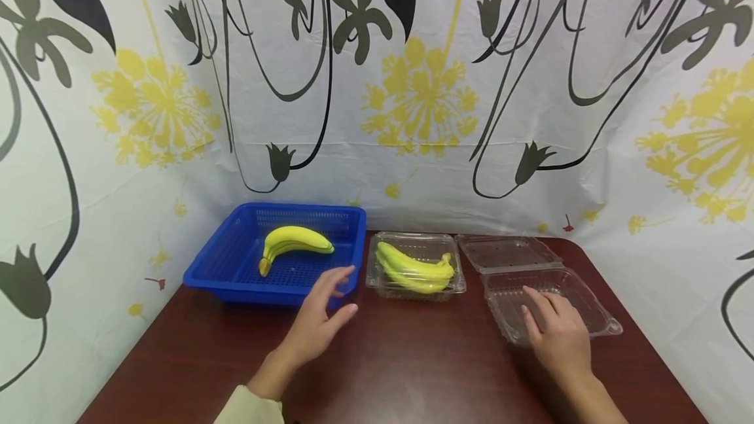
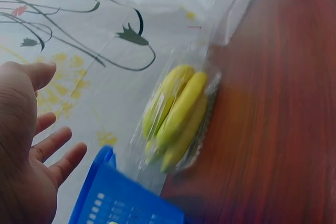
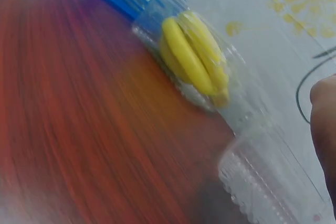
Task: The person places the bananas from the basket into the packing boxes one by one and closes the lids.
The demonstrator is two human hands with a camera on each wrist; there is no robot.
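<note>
Zero grips, fingers point(image 1: 338, 275) loosely spread: left hand point(image 1: 320, 326) is hovering near bananas point(image 1: 298, 238) in blue basket point(image 1: 259, 294), eleven o'clock; right hand point(image 1: 558, 335) over open clamshell point(image 1: 576, 288), two o'clock, lid point(image 1: 509, 253) presumably folded back for access.

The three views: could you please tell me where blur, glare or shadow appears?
Head view: fairly sharp, pale glare on the closed box, dark shadow on the table beside the right hand; left wrist view: soft, the boxed bananas slightly blurred under shiny streaks; right wrist view: blurry, the open box hazy, with a dark shadow beside it.
</note>
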